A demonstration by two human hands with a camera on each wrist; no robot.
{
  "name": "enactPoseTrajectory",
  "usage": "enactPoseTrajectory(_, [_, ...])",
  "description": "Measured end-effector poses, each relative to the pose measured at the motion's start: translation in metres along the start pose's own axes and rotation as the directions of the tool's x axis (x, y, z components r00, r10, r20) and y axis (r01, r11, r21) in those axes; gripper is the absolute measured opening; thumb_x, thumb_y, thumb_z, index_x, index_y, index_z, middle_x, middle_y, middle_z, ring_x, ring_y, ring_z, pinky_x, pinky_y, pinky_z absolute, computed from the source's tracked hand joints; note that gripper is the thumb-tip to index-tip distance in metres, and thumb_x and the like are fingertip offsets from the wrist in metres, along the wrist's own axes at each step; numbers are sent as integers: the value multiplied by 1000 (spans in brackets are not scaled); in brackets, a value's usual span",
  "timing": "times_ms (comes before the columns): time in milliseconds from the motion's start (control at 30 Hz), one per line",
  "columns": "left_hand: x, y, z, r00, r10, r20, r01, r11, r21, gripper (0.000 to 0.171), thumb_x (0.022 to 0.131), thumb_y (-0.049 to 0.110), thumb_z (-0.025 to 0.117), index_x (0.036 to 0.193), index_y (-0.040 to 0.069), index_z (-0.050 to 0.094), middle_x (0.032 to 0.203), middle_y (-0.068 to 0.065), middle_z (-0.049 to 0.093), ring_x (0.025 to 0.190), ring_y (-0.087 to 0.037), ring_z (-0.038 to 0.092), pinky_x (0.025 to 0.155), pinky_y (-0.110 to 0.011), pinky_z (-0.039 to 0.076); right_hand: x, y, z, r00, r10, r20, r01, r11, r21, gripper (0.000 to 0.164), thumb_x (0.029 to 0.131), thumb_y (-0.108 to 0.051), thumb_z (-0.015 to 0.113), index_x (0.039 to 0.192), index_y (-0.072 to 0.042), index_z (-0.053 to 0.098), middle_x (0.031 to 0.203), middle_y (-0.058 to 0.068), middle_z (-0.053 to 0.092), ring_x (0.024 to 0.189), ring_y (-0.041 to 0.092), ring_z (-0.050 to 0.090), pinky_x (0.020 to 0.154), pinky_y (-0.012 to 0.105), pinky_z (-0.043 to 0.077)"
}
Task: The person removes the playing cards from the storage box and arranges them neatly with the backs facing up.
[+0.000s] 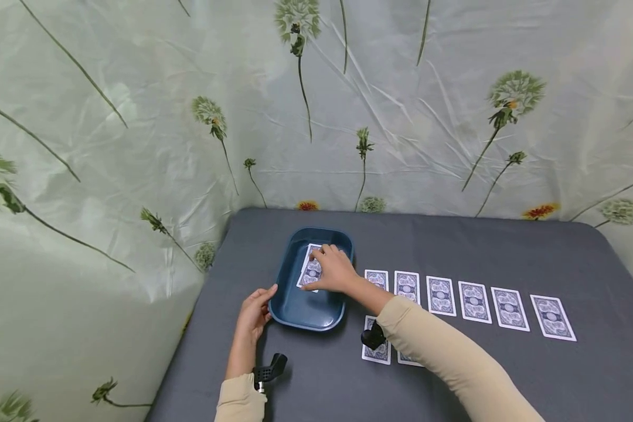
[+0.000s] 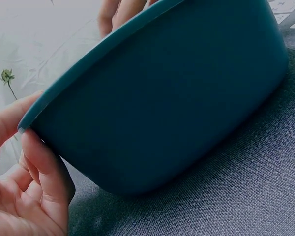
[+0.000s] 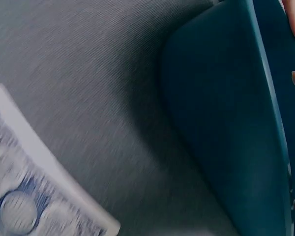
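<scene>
Inspected: two bare hands at a blue tray (image 1: 306, 319) on a grey-covered desk (image 1: 322, 381). The left hand (image 1: 255, 310) pinches the tray's left rim between thumb and fingers, as the left wrist view confirms. The patterned cards inside the tray (image 1: 311, 271) lie directly below and just left of the right hand's palm; overlapping, they make their exact count uncertain. Their long axis runs roughly along the tray's length, the far end leaning slightly right. The right hand (image 1: 334, 271) is the nearer of the two to these cards, its thumb toward their near end and its fingers toward the far end, held apart; whether it grips a card cannot be told. Outside, to the tray's right, a row of six cards (image 1: 441, 296) lies pattern up, with at least two nearer cards (image 1: 378, 351) partly covered by the right sleeve (image 1: 443, 357).
</scene>
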State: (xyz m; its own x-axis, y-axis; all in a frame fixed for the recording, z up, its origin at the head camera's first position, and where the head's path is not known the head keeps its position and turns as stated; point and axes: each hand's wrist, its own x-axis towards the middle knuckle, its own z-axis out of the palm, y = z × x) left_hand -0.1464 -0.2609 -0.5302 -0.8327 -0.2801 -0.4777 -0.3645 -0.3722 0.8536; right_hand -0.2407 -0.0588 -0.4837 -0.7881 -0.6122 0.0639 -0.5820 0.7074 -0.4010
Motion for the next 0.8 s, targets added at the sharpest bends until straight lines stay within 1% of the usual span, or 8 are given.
enactPoseTrajectory(100, [0,-2,1,1000,-2,2,2,1000,5,28,84,17,68,63,15,49,60,5,51,51,-5,47,47,-18,41,5,-3,8,999,52,14,-52,999,15,68,63,-56,77,111,-12,59,108,9,51,99,24,47,85,43,41])
enactPoseTrajectory(167, [1,-3,2,1000,-6,-3,6,1000,-2,28,84,17,68,63,15,50,60,4,51,51,-6,47,47,-19,41,7,-4,13,994,101,39,-101,995,4,74,61,-55,78,116,-11,56,111,11,50,103,26,46,88,44,39])
enactPoseTrajectory(300, [1,-4,3,1000,3,-6,-3,1000,8,28,84,17,68,63,15,50,60,4,50,51,-6,46,47,-19,41,9,-2,22,972,208,106,-199,976,-90,93,57,-60,79,128,-8,47,124,16,45,114,30,41,94,46,35])
enactPoseTrajectory(367, [2,-5,2,1000,7,-8,-7,1000,12,28,84,17,68,63,15,49,60,5,50,51,-6,46,47,-19,41,10,-1,26,961,239,136,-222,966,-135,100,56,-62,78,131,-7,42,128,19,42,119,32,38,97,47,33])
enactPoseTrajectory(500, [2,-6,1,1000,11,-19,-11,1000,11,29,83,18,69,62,15,49,59,4,49,51,-6,45,46,-19,40,12,0,31,956,251,151,-231,963,-138,107,52,-62,80,132,-3,40,129,21,41,121,34,36,98,48,31])
enactPoseTrajectory(600, [2,-6,1,1000,17,-14,-17,1000,11,29,83,17,69,62,15,50,60,5,49,52,-6,46,46,-19,41,14,-1,33,955,257,148,-240,963,-120,105,51,-58,83,131,-2,42,127,20,41,119,33,36,97,48,32])
enactPoseTrajectory(700, [3,-6,0,1000,19,-10,-19,1000,3,28,82,16,69,61,15,51,61,5,51,52,-6,47,47,-20,42,16,-2,35,952,264,153,-251,963,-99,102,52,-54,84,129,-2,43,125,19,42,117,32,37,96,47,32])
enactPoseTrajectory(800, [3,-5,-1,1000,18,-19,-19,1000,-12,28,82,14,70,61,15,51,61,4,51,51,-6,47,46,-19,42,17,-4,37,950,272,152,-265,962,-67,100,52,-51,85,128,0,44,123,18,42,114,32,38,95,47,33])
